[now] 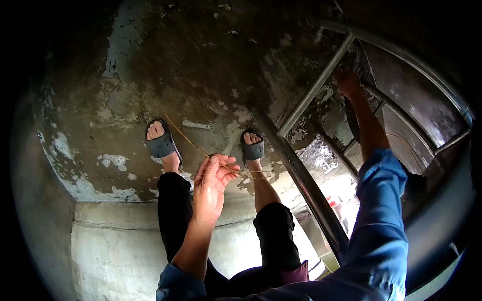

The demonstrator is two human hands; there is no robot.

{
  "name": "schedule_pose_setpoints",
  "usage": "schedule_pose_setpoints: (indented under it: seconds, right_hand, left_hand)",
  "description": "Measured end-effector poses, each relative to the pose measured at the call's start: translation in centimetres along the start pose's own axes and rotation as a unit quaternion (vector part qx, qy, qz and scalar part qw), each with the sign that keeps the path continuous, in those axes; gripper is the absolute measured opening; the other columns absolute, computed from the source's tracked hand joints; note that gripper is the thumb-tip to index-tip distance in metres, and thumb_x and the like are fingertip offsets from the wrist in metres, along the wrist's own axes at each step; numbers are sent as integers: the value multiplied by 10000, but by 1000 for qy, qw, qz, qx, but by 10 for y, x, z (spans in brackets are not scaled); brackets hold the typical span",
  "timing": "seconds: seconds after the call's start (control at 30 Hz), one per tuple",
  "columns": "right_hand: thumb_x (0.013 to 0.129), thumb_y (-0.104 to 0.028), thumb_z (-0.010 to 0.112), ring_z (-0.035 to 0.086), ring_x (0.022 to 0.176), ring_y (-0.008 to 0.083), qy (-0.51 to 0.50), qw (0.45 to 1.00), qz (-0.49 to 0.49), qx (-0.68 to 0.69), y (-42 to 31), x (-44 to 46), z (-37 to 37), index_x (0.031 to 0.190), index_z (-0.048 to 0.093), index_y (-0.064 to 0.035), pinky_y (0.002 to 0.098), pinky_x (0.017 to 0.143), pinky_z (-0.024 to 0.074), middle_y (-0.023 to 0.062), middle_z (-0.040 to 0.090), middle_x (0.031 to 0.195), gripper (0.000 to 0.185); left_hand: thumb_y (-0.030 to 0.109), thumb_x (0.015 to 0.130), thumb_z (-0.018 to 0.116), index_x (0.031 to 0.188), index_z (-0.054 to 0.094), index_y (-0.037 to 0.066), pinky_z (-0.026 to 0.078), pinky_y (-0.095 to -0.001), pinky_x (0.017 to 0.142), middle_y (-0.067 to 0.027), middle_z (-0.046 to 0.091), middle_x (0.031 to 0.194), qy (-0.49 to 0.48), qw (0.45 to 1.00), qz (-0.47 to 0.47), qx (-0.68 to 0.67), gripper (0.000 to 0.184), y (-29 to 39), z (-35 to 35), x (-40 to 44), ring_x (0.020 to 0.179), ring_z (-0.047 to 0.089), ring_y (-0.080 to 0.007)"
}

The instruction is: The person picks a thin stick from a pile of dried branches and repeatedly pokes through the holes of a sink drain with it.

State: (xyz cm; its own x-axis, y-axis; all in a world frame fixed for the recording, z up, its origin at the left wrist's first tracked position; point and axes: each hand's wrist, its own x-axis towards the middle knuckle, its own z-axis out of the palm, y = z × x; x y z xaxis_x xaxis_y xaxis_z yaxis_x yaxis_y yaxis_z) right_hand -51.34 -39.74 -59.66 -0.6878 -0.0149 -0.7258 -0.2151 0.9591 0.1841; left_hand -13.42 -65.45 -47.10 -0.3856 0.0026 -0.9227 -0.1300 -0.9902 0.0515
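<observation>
Thin brown stick (188, 140): raised above the floor in front of the person, roughly between the two feet. Its longer part slants forward and to the left, its far tip showing near the left sandal (161, 147); on the other side of the fingers, fine strands run across toward the right shin.

Left hand (213, 183): thumb and fingers pinched on the stick, other fingers loosely curled.

Right hand (347, 84): stretched well forward, seen among the bars of a metal tube frame (316, 85). Deep shadow here; from where I stand, cannot tell whether it grips anything. Blue sleeve (379, 215) pushed up the forearm.

Right sandal (252, 150): flat on the floor, near the frame. Black trousers (173, 200) end above both ankles.

Floor (221, 75): dark, stained, with pale blotches. Concrete face (115, 236) behind the feet: pale, a crack running across.
</observation>
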Motion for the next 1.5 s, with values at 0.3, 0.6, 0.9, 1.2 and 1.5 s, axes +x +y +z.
schedule_pose_setpoints:
  seconds: [0.3, 0.6, 0.9, 1.2, 1.5]
  right_hand:
    - [812, -348, 431, 497, 415, 172, 19, 1000, 9, 16, -20, -8, -11, 991, 543, -31, 362, 472, 439, 98, 494, 475, 381]
    - [793, -283, 512, 492, 523, 185, -84, 991, 71, 72, -40, -26, -21, 1206, 358, -91, 374, 500, 419, 121, 578, 879, 481]
    - [760, -149, 536, 447, 466, 101, 10, 968, -182, 175, 2, -76, 4, 1157, 406, -70, 277, 410, 376, 50, 553, 668, 425]
    - [798, -160, 486, 393, 450, 117, 22, 955, -39, 294, -2, -58, -8, 1155, 437, -110, 256, 540, 417, 28, 509, 637, 364]
    - [797, -226, 487, 468, 591, 132, -26, 970, -125, 205, 11, -26, -3, 1150, 446, -102, 285, 593, 409, 58, 551, 688, 377]
  left_hand:
    - [252, 847, 403, 916, 481, 51, 405, -283, 704, -84, 539, 896, -1, 1000, 2, -7, 226, 0, 0, 2, 799, 521, -175]
    - [240, 843, 413, 910, 488, 46, 411, -286, 694, -87, 542, 893, 2, 1000, 7, -12, 218, 0, -5, 2, 790, 525, -180]
    - [234, 839, 423, 909, 498, 43, 413, -289, 698, -91, 548, 888, -4, 999, 13, -31, 217, 1, -5, 7, 788, 529, -180]
    - [239, 839, 427, 910, 500, 45, 414, -288, 695, -90, 550, 878, -10, 999, 12, -39, 219, 2, -6, 9, 778, 532, -182]
    - [239, 839, 427, 905, 498, 39, 416, -291, 695, -90, 549, 875, 6, 999, 7, -45, 222, 3, -5, 8, 778, 533, -182]
